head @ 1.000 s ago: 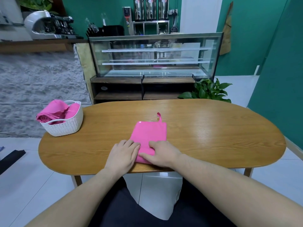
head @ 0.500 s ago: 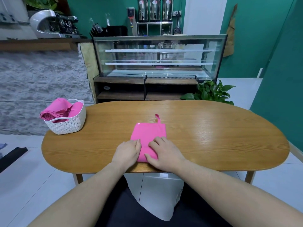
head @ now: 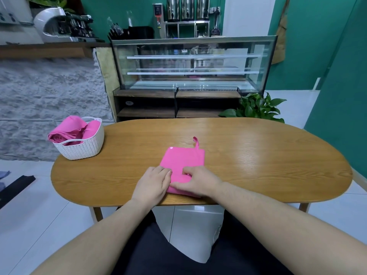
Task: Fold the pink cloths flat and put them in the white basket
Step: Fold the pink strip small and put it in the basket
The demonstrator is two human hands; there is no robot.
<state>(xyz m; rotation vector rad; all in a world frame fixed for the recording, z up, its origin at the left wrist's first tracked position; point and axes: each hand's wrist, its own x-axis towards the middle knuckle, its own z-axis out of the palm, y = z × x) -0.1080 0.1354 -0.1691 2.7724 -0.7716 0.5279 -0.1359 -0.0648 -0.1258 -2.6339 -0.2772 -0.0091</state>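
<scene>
A folded pink cloth [head: 184, 160] with a small hanging loop lies flat on the wooden table [head: 258, 165], near its front edge. My left hand [head: 154, 183] rests flat at the cloth's left edge, fingertips touching it. On the near part of the cloth lies my right hand [head: 198, 183], its fingers bent and its thumb stretched along the near edge, pinching the fabric between them. The white woven basket [head: 83, 148] stands at the table's far left end and holds loosely bundled pink cloths [head: 72, 130].
A glass display case [head: 194, 64] and a leafy plant [head: 256, 108] stand behind the table. To the left are a stone-faced counter and tiled floor. My dark-clothed lap is below the table's front edge.
My right hand's fingers have gone from lying flat on the cloth to bent, bunching the near edge. The left hand has barely shifted. The cloth stays in place.
</scene>
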